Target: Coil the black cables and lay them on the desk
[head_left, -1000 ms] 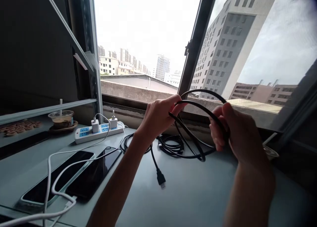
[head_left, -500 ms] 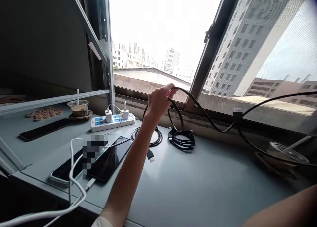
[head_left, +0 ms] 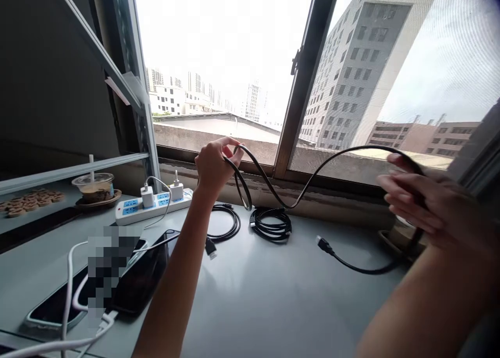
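My left hand [head_left: 213, 165] is raised over the grey desk [head_left: 273, 295] and pinches a black cable [head_left: 312, 178] at a small loop. From there the cable arcs right to my right hand [head_left: 425, 207], whose fingers curl loosely around it. Its free end with a plug [head_left: 323, 244] hangs low over the desk below my right hand. A second plug [head_left: 211, 247] lies beside my left forearm. A coiled black cable bundle [head_left: 271, 224] rests on the desk under the span.
A white power strip [head_left: 152, 207] with two chargers sits at the back left. Two dark phones [head_left: 136, 280] on white leads lie at the front left. A lidded drink cup [head_left: 92, 187] stands on a saucer at far left. The window frame [head_left: 297, 87] rises behind.
The loops held close between both hands a second ago are stretched out. My right hand swung far right out of view, then came back in holding the cable; one plug end now hangs free.
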`<action>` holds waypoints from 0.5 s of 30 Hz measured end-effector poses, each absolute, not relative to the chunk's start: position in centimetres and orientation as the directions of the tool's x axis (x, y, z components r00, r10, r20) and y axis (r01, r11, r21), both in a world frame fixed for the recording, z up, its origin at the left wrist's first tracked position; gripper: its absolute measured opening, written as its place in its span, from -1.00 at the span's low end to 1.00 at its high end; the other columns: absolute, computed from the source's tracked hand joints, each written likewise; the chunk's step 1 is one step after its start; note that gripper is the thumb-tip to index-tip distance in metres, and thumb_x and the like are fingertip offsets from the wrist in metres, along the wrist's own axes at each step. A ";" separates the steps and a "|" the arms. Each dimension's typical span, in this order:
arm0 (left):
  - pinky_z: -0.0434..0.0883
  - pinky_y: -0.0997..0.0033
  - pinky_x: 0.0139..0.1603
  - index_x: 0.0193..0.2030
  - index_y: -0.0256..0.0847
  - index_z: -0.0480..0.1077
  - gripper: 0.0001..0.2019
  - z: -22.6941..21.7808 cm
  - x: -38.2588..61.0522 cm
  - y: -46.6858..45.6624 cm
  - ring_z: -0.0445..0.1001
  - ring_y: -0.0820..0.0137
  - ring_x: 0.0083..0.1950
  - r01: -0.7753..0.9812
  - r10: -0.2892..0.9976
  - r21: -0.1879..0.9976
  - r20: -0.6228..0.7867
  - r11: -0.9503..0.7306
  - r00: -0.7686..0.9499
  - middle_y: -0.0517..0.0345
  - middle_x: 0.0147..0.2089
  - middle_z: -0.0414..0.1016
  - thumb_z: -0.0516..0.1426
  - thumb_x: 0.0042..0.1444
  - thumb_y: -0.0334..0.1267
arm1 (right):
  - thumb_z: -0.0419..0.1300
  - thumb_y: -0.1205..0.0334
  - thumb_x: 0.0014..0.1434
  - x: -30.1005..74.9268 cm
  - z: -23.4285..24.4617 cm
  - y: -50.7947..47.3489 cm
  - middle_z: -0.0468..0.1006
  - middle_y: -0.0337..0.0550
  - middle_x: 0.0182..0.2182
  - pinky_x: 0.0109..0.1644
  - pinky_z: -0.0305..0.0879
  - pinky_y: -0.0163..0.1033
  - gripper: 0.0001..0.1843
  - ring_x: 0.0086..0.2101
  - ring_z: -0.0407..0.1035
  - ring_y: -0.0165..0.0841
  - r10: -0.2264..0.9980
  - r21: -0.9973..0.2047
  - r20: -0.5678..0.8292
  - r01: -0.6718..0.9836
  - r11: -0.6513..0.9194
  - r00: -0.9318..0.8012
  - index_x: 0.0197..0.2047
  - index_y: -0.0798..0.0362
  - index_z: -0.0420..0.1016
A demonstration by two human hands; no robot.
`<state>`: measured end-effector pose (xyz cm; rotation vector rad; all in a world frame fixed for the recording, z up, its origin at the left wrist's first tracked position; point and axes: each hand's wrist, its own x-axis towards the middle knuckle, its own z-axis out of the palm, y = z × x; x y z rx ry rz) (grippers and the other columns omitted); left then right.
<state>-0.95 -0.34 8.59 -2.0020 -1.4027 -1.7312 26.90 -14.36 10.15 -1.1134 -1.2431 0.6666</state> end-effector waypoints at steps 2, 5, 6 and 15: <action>0.23 0.45 -0.46 -0.26 -0.13 0.49 -0.74 9.0 -0.4 -1.3 0.38 0.44 -0.48 0.665 0.553 0.390 0.832 -0.637 0.041 0.19 -0.53 0.44 0.12 0.01 -0.05 | 0.17 0.19 0.09 25.5 10.2 -13.1 0.29 -0.33 -0.58 -0.79 -0.27 -0.50 -0.84 -0.79 -0.14 -0.70 0.876 -0.899 0.430 0.193 0.393 0.218 -0.40 0.02 0.24; 0.22 0.48 -0.49 -0.14 -0.15 0.44 -0.65 9.3 0.2 -2.4 0.35 0.47 -0.52 0.563 0.549 0.353 0.805 -0.747 0.224 0.22 -0.56 0.42 0.18 -0.05 -0.04 | 0.16 0.04 0.11 23.9 10.1 -11.8 0.42 -0.21 -0.37 -0.79 -0.21 -0.52 -0.74 -0.75 0.01 -0.69 0.913 -0.905 0.389 0.233 0.355 0.120 -0.27 0.04 0.25; 0.22 0.49 -0.50 -0.09 -0.16 0.41 -0.60 9.4 0.4 -2.7 0.34 0.48 -0.53 0.533 0.544 0.355 0.800 -0.768 0.252 0.23 -0.57 0.41 0.19 -0.07 -0.03 | 0.14 -0.03 0.11 23.4 10.1 -11.6 0.43 -0.17 -0.33 -0.79 -0.18 -0.51 -0.67 -0.73 0.06 -0.66 0.930 -0.907 0.362 0.255 0.336 0.063 -0.19 0.03 0.24; 0.28 0.44 -0.43 0.01 -0.14 0.30 -0.68 9.0 4.4 -6.6 0.34 0.49 -0.52 0.447 0.535 0.408 0.820 -0.796 0.202 0.27 -0.55 0.41 0.06 0.10 -0.16 | 0.09 -0.21 0.08 19.8 9.5 -12.8 0.19 -0.43 -0.76 -0.69 0.06 -0.46 -0.22 -0.75 -0.02 -0.55 0.943 -0.791 0.276 0.512 0.334 -0.188 0.24 0.04 0.03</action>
